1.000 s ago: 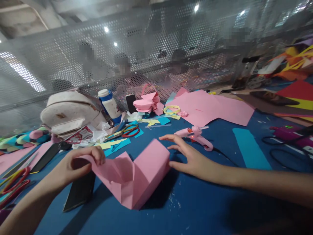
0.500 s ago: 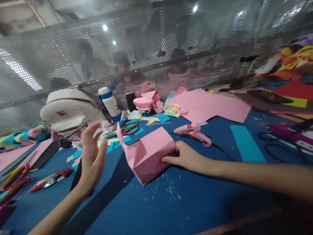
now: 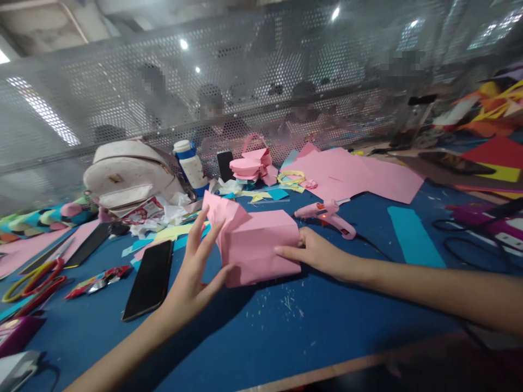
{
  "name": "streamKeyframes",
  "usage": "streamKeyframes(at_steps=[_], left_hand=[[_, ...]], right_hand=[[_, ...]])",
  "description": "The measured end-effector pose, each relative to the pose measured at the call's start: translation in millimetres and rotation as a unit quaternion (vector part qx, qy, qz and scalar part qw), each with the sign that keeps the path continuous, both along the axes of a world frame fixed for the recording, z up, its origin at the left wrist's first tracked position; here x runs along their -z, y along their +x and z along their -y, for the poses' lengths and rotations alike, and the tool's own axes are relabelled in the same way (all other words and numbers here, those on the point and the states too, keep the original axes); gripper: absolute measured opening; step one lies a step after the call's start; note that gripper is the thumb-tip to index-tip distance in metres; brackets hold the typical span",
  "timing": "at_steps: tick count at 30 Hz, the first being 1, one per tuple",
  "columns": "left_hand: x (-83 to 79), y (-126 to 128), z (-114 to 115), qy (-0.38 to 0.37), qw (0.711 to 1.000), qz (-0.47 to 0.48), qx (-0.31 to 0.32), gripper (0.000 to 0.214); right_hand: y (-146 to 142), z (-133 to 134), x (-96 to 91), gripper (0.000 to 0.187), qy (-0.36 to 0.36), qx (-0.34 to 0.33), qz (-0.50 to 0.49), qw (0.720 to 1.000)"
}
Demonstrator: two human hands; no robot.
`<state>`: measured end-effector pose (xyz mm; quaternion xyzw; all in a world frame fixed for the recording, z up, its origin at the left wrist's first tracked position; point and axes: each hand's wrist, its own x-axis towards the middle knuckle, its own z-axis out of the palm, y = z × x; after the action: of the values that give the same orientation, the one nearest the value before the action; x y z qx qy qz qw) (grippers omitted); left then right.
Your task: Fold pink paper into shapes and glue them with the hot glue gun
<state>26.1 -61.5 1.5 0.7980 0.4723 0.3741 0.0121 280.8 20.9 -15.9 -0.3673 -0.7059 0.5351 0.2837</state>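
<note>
A folded pink paper box (image 3: 257, 245) stands on the blue table (image 3: 286, 337) in front of me. My right hand (image 3: 316, 253) grips its right end, thumb on the front face and fingers behind. My left hand (image 3: 196, 269) is open, fingers spread, palm against the box's crumpled left end. A black phone (image 3: 150, 277) lies flat just left of my left wrist. A pink glue gun (image 3: 329, 215) lies behind my right hand.
A white bag (image 3: 126, 174), a bottle (image 3: 191, 166), paper scraps and scissors (image 3: 32, 277) crowd the left. Large pink sheets (image 3: 351, 174) and a teal strip (image 3: 412, 237) lie at the right. Black cables (image 3: 469, 239) run far right. People sit behind a perforated metal screen (image 3: 261, 81).
My left hand let go of the pink paper, lifted open, then came back against the box's left end. My right hand took hold of the right end and turned the box.
</note>
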Motion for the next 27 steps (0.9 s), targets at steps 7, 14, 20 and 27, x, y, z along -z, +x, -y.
streamKeyframes(at_steps=[7, 14, 20, 27], left_hand=[[-2.4, -5, -3, -0.001, 0.998, 0.049, 0.046, 0.087], [7.9, -1, -14, 0.047, 0.997, 0.045, 0.040, 0.090], [7.9, 2, -19, 0.036, 0.991, 0.114, 0.060, 0.083], [8.1, 6, -19, -0.025, 0.970, 0.226, 0.085, 0.089]], right_hand=[[-8, 2, -21.5, 0.034, -0.151, -0.017, -0.170, 0.974], [-13, 0, -23.6, 0.026, -0.209, -0.007, -0.204, 0.956], [-13, 4, -23.9, 0.038, -0.222, -0.057, -0.235, 0.944], [-12, 9, -19.6, 0.053, -0.169, -0.167, -0.175, 0.955]])
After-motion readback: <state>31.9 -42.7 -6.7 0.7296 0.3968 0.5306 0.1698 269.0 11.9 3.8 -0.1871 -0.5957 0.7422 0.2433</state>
